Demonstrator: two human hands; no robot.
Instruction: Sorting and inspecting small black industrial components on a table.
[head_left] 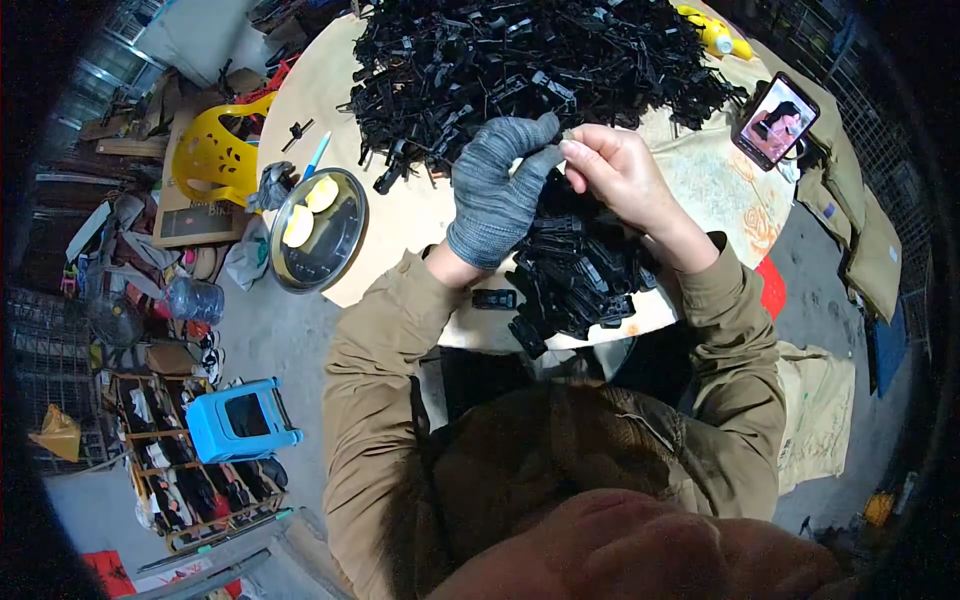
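My left hand (495, 195), in a grey knit glove, and my bare right hand (625, 178) meet above the table. Thumb and fingers of each are pinched together, almost touching the other hand's. Whatever lies between the fingertips is too small to make out. Behind them rises a big heap of small black plastic parts (530, 70). A smaller pile of similar black parts (575, 270) lies below my hands, close to the table's near edge. One single black part (494, 299) sits just left of that pile.
On the pale table (400, 225), a round metal tray (352, 256) at left holds yellow pieces (322, 194). Near it lie a blue-and-white stick-like tool (317, 153) and a grey glove (272, 187). A phone (776, 120) stands at right. A yellow chair (215, 155) and blue stool (240, 420) stand left.
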